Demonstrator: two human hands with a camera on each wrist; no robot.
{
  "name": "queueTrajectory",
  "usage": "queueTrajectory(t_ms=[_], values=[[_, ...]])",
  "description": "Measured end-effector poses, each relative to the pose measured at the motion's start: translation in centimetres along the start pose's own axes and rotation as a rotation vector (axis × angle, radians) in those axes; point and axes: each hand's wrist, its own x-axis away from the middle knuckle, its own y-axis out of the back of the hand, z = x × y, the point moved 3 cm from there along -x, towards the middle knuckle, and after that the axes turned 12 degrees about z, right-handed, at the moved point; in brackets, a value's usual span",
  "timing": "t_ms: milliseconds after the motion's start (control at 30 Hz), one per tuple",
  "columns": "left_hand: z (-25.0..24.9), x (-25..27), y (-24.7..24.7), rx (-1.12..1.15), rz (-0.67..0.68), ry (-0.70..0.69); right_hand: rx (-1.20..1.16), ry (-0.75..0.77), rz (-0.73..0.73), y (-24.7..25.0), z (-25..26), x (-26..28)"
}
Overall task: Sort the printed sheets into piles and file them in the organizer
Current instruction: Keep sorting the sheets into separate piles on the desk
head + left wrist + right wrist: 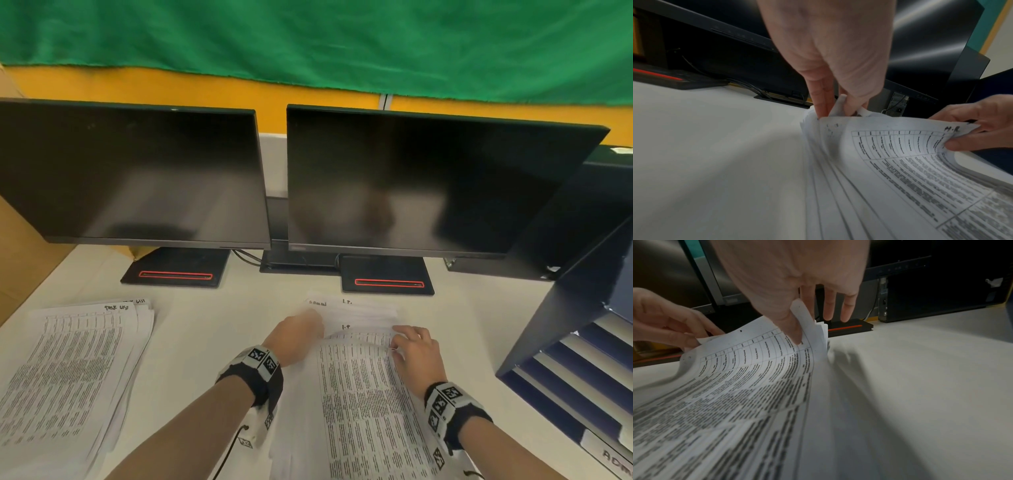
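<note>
- One pile of printed sheets (73, 370) already lay at the lower left of the head view, apart from the rest.
- The unsorted stack (359, 404) sat lower centre; the left hand (296, 337) pinched its far left corner, and the right hand (416, 356) pinched the lifted top sheet's right corner.
- The organizer (579, 342), at the right edge, seemingly awaited the piles, so sorting looked partway and filing not begun.

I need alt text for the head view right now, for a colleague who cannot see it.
Both hands lift the far edge of the top sheet of a printed stack on a white desk: left hand at its left corner, right hand at its right. A second pile lies far left, two dark monitors stand behind, and a blue organizer stands right.
</note>
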Motion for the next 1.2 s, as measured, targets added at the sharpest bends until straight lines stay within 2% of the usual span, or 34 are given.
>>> queueTrajectory(t_ms=[267,467,567,733,800,900,1000,1200], values=[[-0.1,0.1,0.1,0.001,-0.019,-0.008,0.029,0.080,0.111,0.1,0.6,-0.5],[-0.5,0.7,-0.2,-0.025,-0.058,-0.029,0.007,0.058,0.076,0.0,0.8,0.0],[-1.0,0.7,-0.8,0.030,-0.067,-0.061,0.012,0.072,0.080,-0.3,0.6,0.3],[-2.0,0.7,-1.0,0.159,-0.043,-0.031,0.019,0.093,0.075,-0.6,0.4,0.5],[-2.4,0.6,-0.5,0.252,-0.087,0.033,0.000,0.107,0.051,-0.7,0.4,0.6],[-1.5,-0.2,0.5,0.349,-0.158,0.255,-0.019,0.114,0.043,-0.8,0.3,0.8],[0.3,-1.0,0.7,0.276,-0.062,0.450,-0.020,0.115,0.046,-0.7,0.3,0.8],[1.7,-1.2,0.9,0.246,0.102,0.430,0.045,0.050,0.023,0.2,0.2,0.4]])
